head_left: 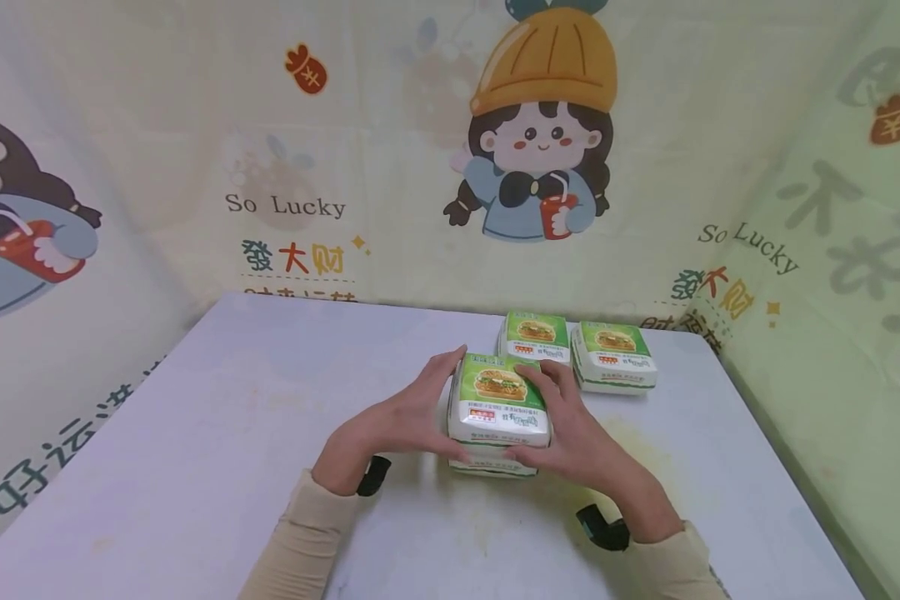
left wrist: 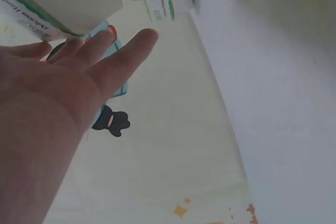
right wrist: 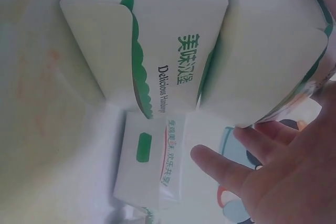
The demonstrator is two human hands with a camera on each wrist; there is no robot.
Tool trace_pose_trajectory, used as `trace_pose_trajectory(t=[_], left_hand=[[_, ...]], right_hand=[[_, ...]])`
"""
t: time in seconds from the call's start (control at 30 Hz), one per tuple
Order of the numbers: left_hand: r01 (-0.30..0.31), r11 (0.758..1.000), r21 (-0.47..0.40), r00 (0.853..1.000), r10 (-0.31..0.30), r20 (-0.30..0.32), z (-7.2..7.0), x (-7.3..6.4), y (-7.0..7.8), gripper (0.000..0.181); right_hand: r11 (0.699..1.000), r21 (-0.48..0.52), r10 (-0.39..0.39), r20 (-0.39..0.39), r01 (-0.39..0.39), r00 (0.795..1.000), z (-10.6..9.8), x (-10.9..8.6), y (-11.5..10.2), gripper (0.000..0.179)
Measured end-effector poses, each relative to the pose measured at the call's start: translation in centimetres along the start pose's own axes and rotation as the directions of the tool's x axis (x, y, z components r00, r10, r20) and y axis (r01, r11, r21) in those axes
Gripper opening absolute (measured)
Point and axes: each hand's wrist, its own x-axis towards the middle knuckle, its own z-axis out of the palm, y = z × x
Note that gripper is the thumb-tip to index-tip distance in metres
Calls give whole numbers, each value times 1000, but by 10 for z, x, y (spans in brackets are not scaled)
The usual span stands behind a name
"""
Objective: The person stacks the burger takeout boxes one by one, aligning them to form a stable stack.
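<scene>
Both hands hold a green-and-white hamburger box (head_left: pixel 499 417) from its two sides. Its lid carries a burger picture. The left hand (head_left: pixel 403 421) grips the left side, thumb along the front; the right hand (head_left: pixel 576 429) does likewise on the right, with fingertips over the lid's edge. Directly below is a second hamburger box (head_left: pixel 493 469), standing on the table. In the right wrist view the upper box (right wrist: pixel 268 40) sits at an angle to the lower box (right wrist: pixel 163 51); whether it rests fully on it I cannot tell. Some fingers (left wrist: pixel 123 61) stretch past the upper box.
Behind the stack, two more hamburger boxes stand side by side, one at the back middle (head_left: pixel 536 333) and one to its right (head_left: pixel 615 358). The white table (head_left: pixel 195 433) meets cloth-covered walls (head_left: pixel 390 167) at the back and sides. Black straps (head_left: pixel 602 529) are on the wrists.
</scene>
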Motion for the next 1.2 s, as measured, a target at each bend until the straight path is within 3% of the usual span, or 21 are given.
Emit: trace_pose_trajectory(t=[0.27,0.6,1.0,1.2], left_hand=[[-42,999,9,997,43,-70,3,3,5,112],[-89,995,45,989,94,-115,5,3,4,107],[-114,991,72,986,122,-112,1,3,4,102],[-104,991,79,988,112,-103,2,2,4,101]], right_hand=[[1000,5,-19,21,19,1000,-2,0,0,101],[1000,29,-9,40,8,999,-3,-2,0,100],[996,67,-63,54,59,997,-15,-5,6,100],[995,92,-36,33,33,999,-25,-7,11,97]])
